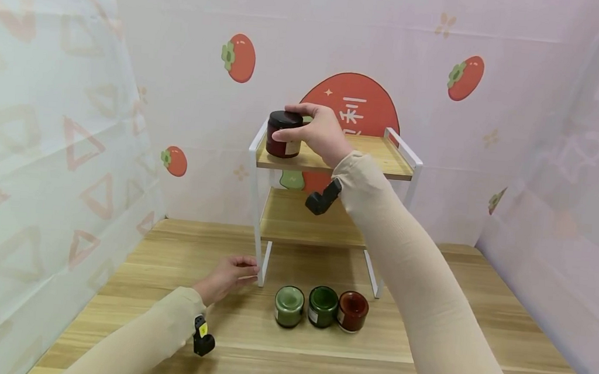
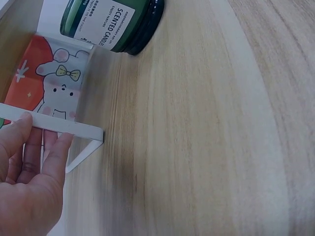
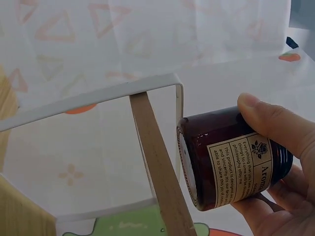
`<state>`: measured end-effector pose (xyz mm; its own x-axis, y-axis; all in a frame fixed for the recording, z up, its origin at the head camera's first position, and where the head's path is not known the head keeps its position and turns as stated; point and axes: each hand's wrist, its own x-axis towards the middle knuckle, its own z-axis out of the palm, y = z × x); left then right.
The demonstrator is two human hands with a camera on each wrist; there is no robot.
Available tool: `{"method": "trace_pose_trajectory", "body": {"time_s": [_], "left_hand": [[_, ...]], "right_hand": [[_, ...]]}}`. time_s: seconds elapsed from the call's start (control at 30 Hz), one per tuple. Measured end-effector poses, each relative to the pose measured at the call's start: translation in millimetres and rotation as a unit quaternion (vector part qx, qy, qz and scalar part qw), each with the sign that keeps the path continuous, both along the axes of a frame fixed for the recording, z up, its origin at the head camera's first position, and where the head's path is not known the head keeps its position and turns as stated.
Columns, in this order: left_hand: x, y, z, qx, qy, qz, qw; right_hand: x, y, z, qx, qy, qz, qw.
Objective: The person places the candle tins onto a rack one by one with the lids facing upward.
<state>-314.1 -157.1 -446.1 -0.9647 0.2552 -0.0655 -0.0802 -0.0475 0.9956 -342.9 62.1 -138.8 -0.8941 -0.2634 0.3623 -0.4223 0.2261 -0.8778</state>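
Note:
My right hand [image 1: 321, 131] holds a dark red glass candle jar [image 1: 283, 141] with a black lid, upright at the left end of the top shelf board. In the right wrist view, the thumb and fingers grip the jar [image 3: 224, 162] around its lid end; its base shows, a little apart from the board's edge [image 3: 160, 167]. Down at the table, my left hand [image 1: 226, 278] pinches the front left leg [image 1: 257, 230] of the white-framed shelf. The left wrist view shows thumb and fingertips on that white leg [image 2: 59, 124].
On the wooden table [image 1: 285, 368], before the shelf, stand three candle jars in a row: light green [image 1: 289, 306], dark green [image 1: 323, 307] and reddish brown [image 1: 352, 312]. The shelf's lower board [image 1: 307, 217] lies under the top board [image 1: 371, 151]. Printed cloth [image 1: 181, 84] hangs behind and at both sides.

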Motion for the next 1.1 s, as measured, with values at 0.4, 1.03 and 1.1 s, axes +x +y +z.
{"method": "trace_pose_trajectory", "body": {"time_s": [0.4,1.03,1.1], "left_hand": [[0.0,2.1,-0.4,-0.002,-0.004,0.009,0.9999],[3.3,1.0,3.5,-0.014,-0.015,0.007,0.9998],[3.2,0.2,3.7,-0.013,-0.013,0.008,0.9998]], "right_hand": [[-0.5,-4.2,-3.9,-0.002,-0.012,0.004,1.000],[-1.0,-7.0,-2.8,0.055,-0.023,0.011,0.998],[-0.5,-7.9,-2.1,0.062,-0.020,0.014,0.998]]}}
